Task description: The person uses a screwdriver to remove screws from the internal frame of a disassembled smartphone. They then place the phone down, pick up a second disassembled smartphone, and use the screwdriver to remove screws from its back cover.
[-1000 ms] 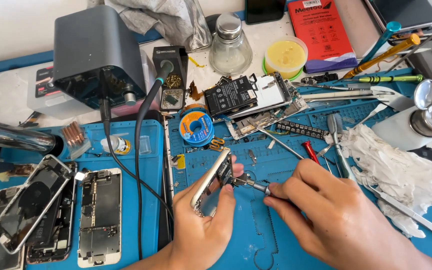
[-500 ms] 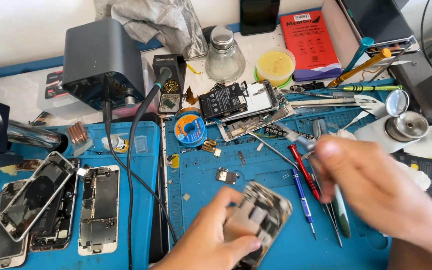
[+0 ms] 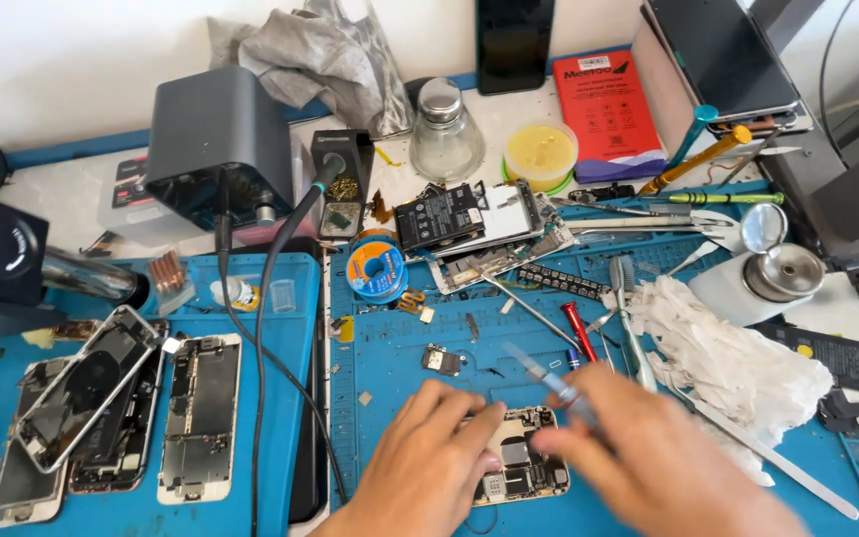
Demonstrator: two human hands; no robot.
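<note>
The opened phone (image 3: pixel 519 467) lies flat, inner boards facing up, low in the frame's centre. A thin blue-tipped tool (image 3: pixel 549 381), blurred, slants just above it.

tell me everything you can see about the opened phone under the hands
The opened phone lies flat on the blue mat, insides up: a pale frame holding dark and silver parts and small boards. No screen covers it. The left hand presses its left edge with the fingertips; the right hand, blurred, holds a thin tool above its right side and hides that edge.
</note>
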